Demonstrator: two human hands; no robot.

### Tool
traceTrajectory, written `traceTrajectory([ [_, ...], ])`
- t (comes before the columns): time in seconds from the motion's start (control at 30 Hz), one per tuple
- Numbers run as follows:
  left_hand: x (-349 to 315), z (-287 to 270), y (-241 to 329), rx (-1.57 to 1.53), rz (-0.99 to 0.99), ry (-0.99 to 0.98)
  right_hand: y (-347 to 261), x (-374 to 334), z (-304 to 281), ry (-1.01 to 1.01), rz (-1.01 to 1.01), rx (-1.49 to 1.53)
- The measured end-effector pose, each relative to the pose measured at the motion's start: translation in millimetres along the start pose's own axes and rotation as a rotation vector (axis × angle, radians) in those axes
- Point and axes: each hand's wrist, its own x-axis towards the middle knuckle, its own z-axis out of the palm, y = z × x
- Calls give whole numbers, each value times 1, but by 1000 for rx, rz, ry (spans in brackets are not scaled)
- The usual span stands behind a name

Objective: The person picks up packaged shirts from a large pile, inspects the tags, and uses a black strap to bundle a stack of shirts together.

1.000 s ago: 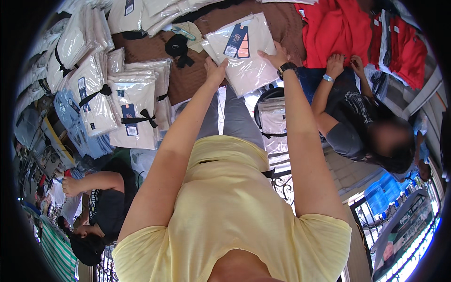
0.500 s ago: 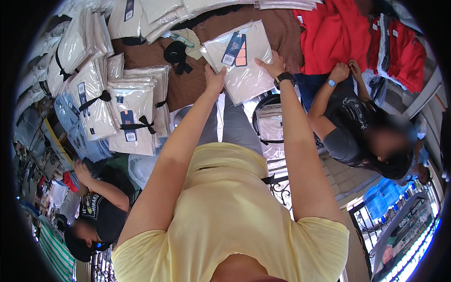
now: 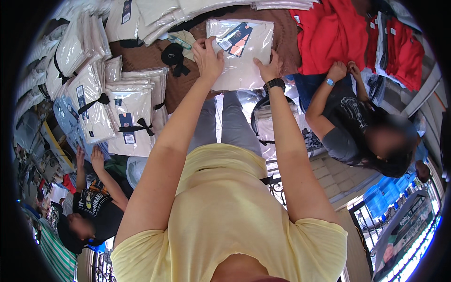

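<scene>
A folded beige garment in a clear plastic bag (image 3: pixel 241 73) lies over the front part of the brown cloth on the table, a dark blue hang tag (image 3: pixel 236 38) slanting across its upper part. My left hand (image 3: pixel 209 58) grips its left side, fingers bent at the edge and thumb on the plastic. On the opposite side my right hand (image 3: pixel 269 69), below a black watch, holds the edge with the thumb on top. Left of the package sits a roll of black ribbon (image 3: pixel 173 54).
Stacks of bagged beige garments (image 3: pixel 131 96), some tied with black ribbon, stand at the left. Brown cloth (image 3: pixel 188 84) covers the table. At the right, a co-worker (image 3: pixel 345 113) handles red garments (image 3: pixel 324 40). Another person (image 3: pixel 96 202) works at lower left beside light-blue bagged garments (image 3: pixel 75 120).
The bagged garment has turned from tilted to nearly square. My left hand has moved up along its left edge. The lower-left person's arms have reached up toward the light-blue stack.
</scene>
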Motion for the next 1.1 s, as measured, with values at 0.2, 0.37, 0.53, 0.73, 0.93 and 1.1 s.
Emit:
traceTrajectory([
  [0.2,11,25,-29,-397,-276,8,24,20,13,80,-48,328],
  [0.37,12,19,-45,-710,-255,-237,21,26,-6,-165,8,657],
  [0.53,-38,-76,26,-913,143,-117,-14,-25,-63,-445,-157,1164],
  [0.73,-38,-91,20,-579,349,-168,-23,-23,-40,-493,-194,1208],
  [0.93,-24,-138,32,-569,435,-12,-87,-38,-64,-422,-358,1037],
  [1.1,-22,-165,42,-617,151,-81,-111,-41,-60,-426,-384,1126],
])
